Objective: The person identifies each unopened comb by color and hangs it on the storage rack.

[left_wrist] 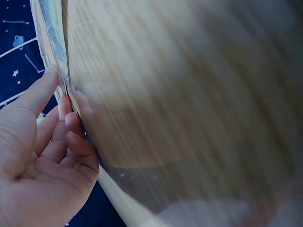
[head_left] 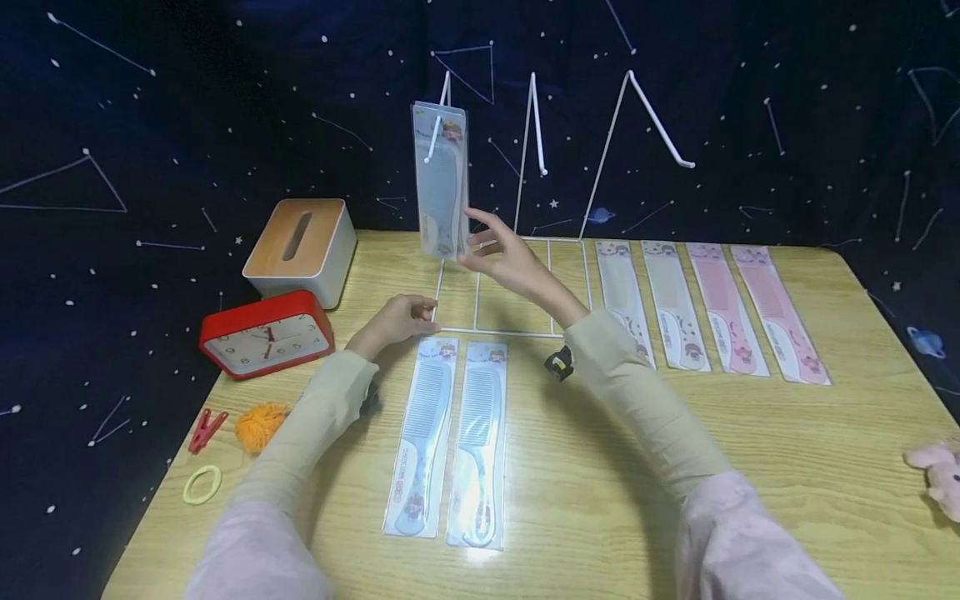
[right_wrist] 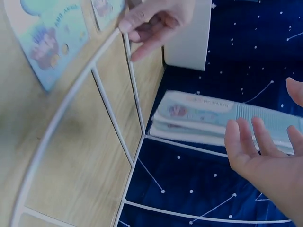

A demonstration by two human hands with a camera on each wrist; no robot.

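Observation:
At the front left corner of a white wire display rack [head_left: 517,334], my left hand [head_left: 397,321] pinches the base wire between thumb and fingers. Blue comb packages [head_left: 441,183] hang from the rack's left hook, two overlapping in the right wrist view. Beside their lower right edge is my right hand [head_left: 510,258], its fingers spread and relaxed, with nothing gripped. The right wrist view shows these fingers [right_wrist: 258,137] close in front of the hanging packs. Two more blue comb packages [head_left: 422,437] lie side by side in front of the rack.
Right of the rack lie white comb packages [head_left: 675,308] and pink comb packages [head_left: 727,308]. At left stand a tissue box [head_left: 300,250] and red alarm clock [head_left: 266,333], with orange yarn [head_left: 260,427], a red clip [head_left: 206,431] and a yellow ring [head_left: 202,500] nearer. A pink plush [head_left: 941,479] sits far right.

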